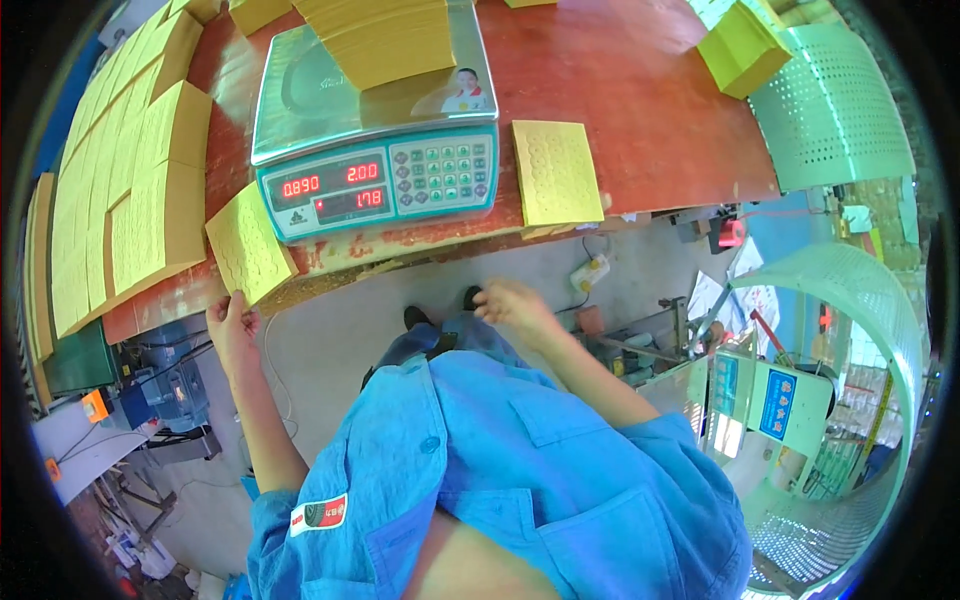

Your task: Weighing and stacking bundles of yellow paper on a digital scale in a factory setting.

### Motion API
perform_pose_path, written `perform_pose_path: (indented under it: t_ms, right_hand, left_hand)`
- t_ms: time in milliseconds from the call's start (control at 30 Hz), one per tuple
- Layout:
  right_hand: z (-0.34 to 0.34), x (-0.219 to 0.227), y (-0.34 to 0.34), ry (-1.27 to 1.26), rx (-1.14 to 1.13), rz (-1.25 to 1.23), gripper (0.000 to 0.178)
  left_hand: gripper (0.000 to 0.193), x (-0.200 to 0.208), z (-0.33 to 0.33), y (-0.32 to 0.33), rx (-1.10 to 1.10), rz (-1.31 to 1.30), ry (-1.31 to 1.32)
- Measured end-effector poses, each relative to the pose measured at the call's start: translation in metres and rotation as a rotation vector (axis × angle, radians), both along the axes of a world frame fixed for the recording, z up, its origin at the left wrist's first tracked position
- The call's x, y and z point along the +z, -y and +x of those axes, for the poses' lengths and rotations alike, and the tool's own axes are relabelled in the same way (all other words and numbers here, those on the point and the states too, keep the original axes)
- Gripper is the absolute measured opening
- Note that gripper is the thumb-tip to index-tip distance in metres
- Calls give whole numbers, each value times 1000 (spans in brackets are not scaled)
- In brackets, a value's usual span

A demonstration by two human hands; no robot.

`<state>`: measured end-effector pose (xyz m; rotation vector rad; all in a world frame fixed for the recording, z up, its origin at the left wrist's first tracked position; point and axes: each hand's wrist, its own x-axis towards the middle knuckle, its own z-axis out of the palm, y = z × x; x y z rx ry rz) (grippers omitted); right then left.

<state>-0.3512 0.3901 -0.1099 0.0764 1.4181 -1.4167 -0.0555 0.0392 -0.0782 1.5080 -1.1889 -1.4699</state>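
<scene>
My left hand [233,325] is at the table's front edge, its thumb and fingers pinched at the near corner of a yellow paper stack [250,243]. That stack lies tilted against the left front corner of a teal digital scale [375,190]. My right hand [512,303] hangs in the air in front of the table, fingers loosely curled and apart, with nothing seen in it. Another yellow stack [557,175], embossed on top, sits right of the scale at the table edge. A thick yellow block of paper [385,40] rests on the scale's metal plate.
Several yellow stacks [150,185] stand packed together on the left of the red table [640,90]. At the far right is one more yellow block [742,50] beside a perforated green metal sheet [835,110]. A round green guard [890,330] encloses machinery at my right.
</scene>
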Motion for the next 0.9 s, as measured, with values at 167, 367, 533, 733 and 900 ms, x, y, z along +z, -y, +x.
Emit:
perform_pose_path:
  t_ms: [167,367,533,733,900]
  right_hand:
    - [-82,29,-41,-53,-516,-196,54]
    - [-131,44,-30,-60,-521,-175,43]
    - [-132,46,-33,-112,-509,-154,35]
    - [-138,54,-63,-129,-417,-99,30]
    - [-166,61,-95,-249,-423,-97,26]
  left_hand:
    - [23,2,32,-34,-141,303,-285]
    - [33,35,-19,-87,17,386,-507]
    - [38,36,-19,-111,-129,206,-384]
    - [34,136,-97,-218,-481,-291,262]
    - [30,141,-197,-239,-674,-809,593]
